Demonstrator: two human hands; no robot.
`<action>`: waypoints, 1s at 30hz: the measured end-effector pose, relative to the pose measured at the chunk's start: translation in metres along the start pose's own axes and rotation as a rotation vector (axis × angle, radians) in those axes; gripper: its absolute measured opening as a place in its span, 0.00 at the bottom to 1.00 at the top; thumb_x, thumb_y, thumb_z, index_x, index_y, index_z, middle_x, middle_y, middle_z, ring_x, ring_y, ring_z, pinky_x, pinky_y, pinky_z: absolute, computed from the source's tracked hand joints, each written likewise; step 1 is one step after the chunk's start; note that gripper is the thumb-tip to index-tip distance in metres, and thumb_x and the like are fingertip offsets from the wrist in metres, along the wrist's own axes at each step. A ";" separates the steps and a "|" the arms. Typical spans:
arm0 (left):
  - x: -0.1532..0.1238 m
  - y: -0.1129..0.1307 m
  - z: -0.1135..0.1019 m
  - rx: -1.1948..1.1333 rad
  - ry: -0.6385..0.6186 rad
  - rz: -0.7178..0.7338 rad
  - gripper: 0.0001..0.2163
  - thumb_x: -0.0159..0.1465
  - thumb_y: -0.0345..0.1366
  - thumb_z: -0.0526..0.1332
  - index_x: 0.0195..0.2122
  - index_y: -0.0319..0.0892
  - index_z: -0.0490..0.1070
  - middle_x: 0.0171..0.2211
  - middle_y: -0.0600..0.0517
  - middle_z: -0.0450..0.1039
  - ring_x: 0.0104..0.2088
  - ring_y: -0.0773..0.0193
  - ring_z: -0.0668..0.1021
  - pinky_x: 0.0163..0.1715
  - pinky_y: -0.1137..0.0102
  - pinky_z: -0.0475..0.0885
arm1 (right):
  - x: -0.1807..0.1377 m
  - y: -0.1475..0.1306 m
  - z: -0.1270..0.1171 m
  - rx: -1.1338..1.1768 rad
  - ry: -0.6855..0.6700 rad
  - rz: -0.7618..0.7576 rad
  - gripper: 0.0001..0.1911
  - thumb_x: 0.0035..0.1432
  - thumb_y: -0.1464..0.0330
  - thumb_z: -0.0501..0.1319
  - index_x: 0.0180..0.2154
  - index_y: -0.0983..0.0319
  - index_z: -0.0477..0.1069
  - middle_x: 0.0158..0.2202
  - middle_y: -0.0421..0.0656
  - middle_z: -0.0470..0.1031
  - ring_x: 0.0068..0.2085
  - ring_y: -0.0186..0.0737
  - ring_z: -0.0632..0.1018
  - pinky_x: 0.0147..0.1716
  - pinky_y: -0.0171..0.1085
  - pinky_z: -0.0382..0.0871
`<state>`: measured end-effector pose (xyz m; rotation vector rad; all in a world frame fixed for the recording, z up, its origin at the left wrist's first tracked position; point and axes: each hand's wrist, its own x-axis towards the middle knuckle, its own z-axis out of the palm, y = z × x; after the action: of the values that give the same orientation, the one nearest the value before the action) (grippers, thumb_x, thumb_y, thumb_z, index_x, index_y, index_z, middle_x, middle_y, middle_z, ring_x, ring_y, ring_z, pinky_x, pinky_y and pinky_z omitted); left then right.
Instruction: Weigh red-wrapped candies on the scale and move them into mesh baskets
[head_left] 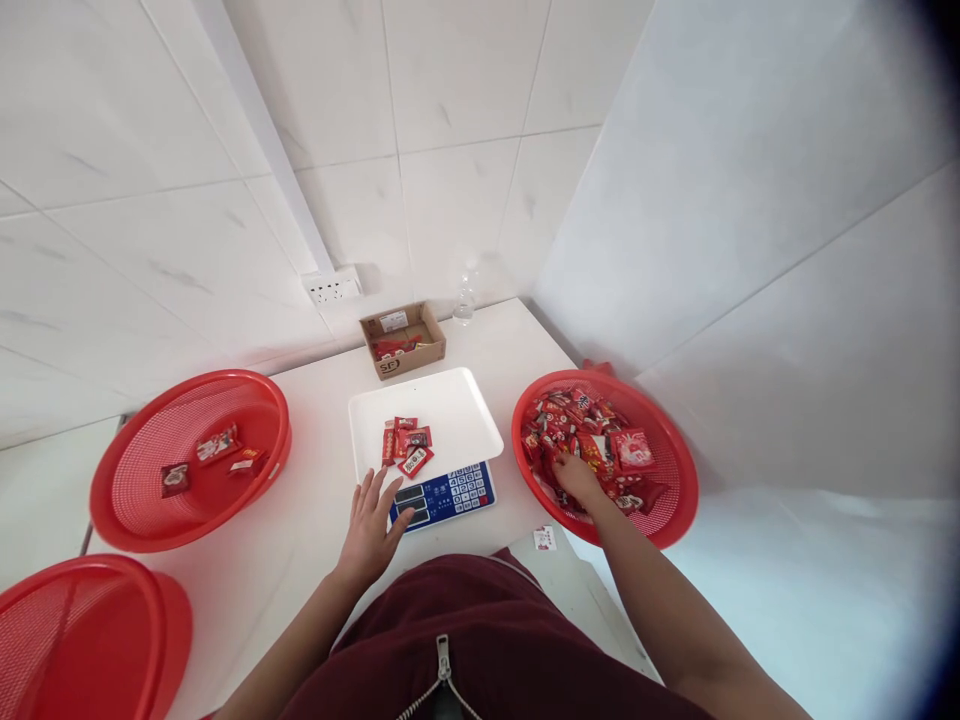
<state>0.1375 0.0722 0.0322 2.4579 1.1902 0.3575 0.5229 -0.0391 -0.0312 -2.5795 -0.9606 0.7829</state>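
My right hand (576, 476) reaches down into the red plastic basket (679, 480) on the right, among many small red candy packets (596, 450). Its fingertips are partly hidden by the packets, and I cannot make out what is between them. My left hand (375, 520) is spread over the lower left edge of the digital scale (442, 497), fingers apart and holding nothing. On the scale's white tray (461, 405), just beyond the left fingertips, lies a small pile of red packets (409, 440).
Behind the scale stand a cardboard box (411, 358) holding red packets and a clear plastic bottle (465, 297). A red basket (268, 400) at left holds 3 packets; another red basket (176, 610) is nearer. A power socket (332, 288) sits on the wall.
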 end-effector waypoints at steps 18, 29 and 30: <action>-0.024 0.005 -0.005 -0.018 0.005 -0.095 0.19 0.67 0.44 0.51 0.56 0.45 0.62 0.63 0.43 0.56 0.65 0.49 0.53 0.60 0.48 0.54 | -0.029 -0.091 -0.016 0.573 0.109 -0.124 0.23 0.57 0.63 0.49 0.54 0.59 0.65 0.40 0.46 0.75 0.27 0.37 0.75 0.27 0.36 0.69; -0.069 -0.012 -0.013 -0.001 0.042 -0.231 0.18 0.67 0.43 0.51 0.57 0.46 0.61 0.63 0.44 0.56 0.65 0.49 0.53 0.60 0.48 0.54 | -0.033 -0.188 0.048 0.277 -0.172 -0.577 0.19 0.59 0.67 0.50 0.50 0.60 0.69 0.46 0.45 0.76 0.44 0.40 0.76 0.45 0.40 0.68; -0.071 -0.014 -0.013 0.002 0.047 -0.241 0.18 0.67 0.43 0.51 0.57 0.46 0.61 0.63 0.43 0.56 0.65 0.49 0.53 0.60 0.48 0.54 | -0.034 -0.189 0.050 0.222 -0.129 -0.632 0.18 0.59 0.67 0.51 0.49 0.60 0.70 0.48 0.46 0.75 0.47 0.42 0.75 0.48 0.41 0.67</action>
<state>0.0797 0.0262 0.0333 2.2851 1.4872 0.3457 0.3746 0.0818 0.0228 -1.8811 -1.5175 0.8123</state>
